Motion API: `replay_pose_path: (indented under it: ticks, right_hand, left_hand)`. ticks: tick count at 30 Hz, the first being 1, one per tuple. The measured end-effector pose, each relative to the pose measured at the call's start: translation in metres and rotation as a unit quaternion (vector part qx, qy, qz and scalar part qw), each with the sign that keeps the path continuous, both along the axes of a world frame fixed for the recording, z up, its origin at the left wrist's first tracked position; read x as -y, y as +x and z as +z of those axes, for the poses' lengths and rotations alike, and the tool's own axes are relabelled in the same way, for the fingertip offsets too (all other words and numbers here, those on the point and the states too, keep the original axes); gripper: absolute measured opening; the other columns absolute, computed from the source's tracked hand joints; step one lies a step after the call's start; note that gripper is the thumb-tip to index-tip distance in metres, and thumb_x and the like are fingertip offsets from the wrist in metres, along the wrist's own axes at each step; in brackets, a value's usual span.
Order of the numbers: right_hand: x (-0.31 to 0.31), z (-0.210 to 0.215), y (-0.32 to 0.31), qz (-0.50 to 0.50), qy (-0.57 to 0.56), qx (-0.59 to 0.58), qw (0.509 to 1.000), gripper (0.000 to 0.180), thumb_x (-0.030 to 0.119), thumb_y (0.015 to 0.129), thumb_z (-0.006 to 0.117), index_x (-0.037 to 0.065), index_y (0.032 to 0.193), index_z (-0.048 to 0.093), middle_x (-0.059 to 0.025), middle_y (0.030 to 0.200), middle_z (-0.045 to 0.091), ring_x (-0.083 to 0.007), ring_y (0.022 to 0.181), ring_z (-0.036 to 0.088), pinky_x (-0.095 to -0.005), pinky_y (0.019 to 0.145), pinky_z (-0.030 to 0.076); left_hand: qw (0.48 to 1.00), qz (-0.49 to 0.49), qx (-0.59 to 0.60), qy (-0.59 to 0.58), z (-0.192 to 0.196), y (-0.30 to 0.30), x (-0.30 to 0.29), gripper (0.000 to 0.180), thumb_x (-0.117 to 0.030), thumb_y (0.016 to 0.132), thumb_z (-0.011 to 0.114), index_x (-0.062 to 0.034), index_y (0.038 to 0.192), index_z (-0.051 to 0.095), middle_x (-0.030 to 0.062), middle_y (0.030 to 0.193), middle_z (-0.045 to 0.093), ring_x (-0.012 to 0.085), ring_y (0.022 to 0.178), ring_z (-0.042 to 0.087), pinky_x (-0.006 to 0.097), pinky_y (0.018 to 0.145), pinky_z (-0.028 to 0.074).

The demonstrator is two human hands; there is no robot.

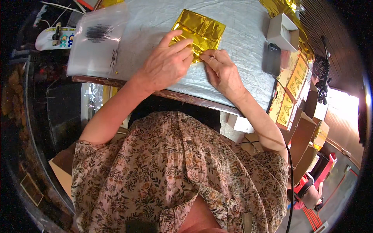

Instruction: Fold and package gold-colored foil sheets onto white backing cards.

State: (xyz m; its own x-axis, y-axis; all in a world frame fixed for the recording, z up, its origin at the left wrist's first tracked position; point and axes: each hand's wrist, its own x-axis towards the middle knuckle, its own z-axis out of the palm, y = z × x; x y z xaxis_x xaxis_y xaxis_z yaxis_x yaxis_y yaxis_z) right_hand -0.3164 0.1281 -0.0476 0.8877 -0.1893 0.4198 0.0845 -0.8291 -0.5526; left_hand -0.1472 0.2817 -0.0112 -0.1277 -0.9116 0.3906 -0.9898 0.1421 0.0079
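Observation:
A square of shiny gold foil (204,29), folded and creased, lies on the table in front of me. My left hand (169,64) rests over its near left part, with the fingers stretched out and apart on the foil. At the near edge of the foil, my right hand (222,72) is closed, pinching the gold material between thumb and fingertips. Both hands are close together, and the foil's near left corner is partly hidden beneath them.
Clear plastic bags (91,50) lie at the table's left side. A white open box (283,33), a black object (271,58) and printed yellow packages (289,91) sit on the right. The grey-covered table's (145,19) brown front edge runs below my wrists. Another person (312,194) is at far right.

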Motion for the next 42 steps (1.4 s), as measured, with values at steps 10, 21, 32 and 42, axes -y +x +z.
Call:
replay_pose_path:
  ticks: [10, 21, 32, 42]
  right_hand:
    - [0.000, 0.001, -0.001, -0.022, 0.001, -0.003, 1.000, 0.026, -0.002, 0.083, 0.074, -0.001, 0.109, 0.071, -0.0153, 0.107, 0.068, -0.0335, 0.093, 0.063, -0.0402, 0.082, 0.054]
    - [-0.002, 0.004, -0.009, -0.145, 0.004, -0.053, 0.988, 0.017, 0.015, 0.086, 0.079, 0.006, 0.099, 0.075, -0.0091, 0.103, 0.070, -0.0278, 0.095, 0.062, -0.0400, 0.088, 0.045]
    - [-0.008, 0.008, -0.012, -0.179, 0.001, -0.098, 0.979, 0.015, 0.021, 0.085, 0.080, 0.010, 0.095, 0.077, -0.0016, 0.101, 0.067, -0.0229, 0.100, 0.055, -0.0399, 0.095, 0.032]
    - [-0.009, 0.005, -0.013, -0.185, 0.053, -0.088, 0.977, 0.013, 0.018, 0.086, 0.080, 0.008, 0.093, 0.077, -0.0030, 0.106, 0.062, -0.0226, 0.106, 0.052, -0.0387, 0.100, 0.030]
  left_hand:
    - [0.997, -0.014, -0.074, 0.001, -0.009, 0.004, 0.012, 0.014, -0.010, 0.084, 0.064, -0.0027, 0.073, 0.064, 0.0117, 0.077, 0.067, 0.0269, 0.084, 0.067, 0.045, 0.102, 0.045]
    - [0.955, -0.030, -0.206, 0.214, 0.014, 0.033, 0.047, 0.019, -0.017, 0.087, 0.062, -0.0025, 0.075, 0.064, 0.0186, 0.067, 0.062, 0.0399, 0.067, 0.062, 0.050, 0.068, 0.048]
    - [0.904, -0.061, -0.240, 0.348, 0.016, 0.047, 0.080, 0.026, -0.018, 0.083, 0.057, 0.0043, 0.071, 0.061, 0.0202, 0.060, 0.055, 0.0317, 0.052, 0.048, 0.047, 0.057, 0.043]
    - [0.831, 0.043, -0.534, 0.151, -0.006, 0.096, 0.007, 0.064, -0.062, 0.099, 0.053, -0.0028, 0.115, 0.070, 0.0129, 0.108, 0.073, 0.0237, 0.094, 0.069, 0.038, 0.083, 0.054]
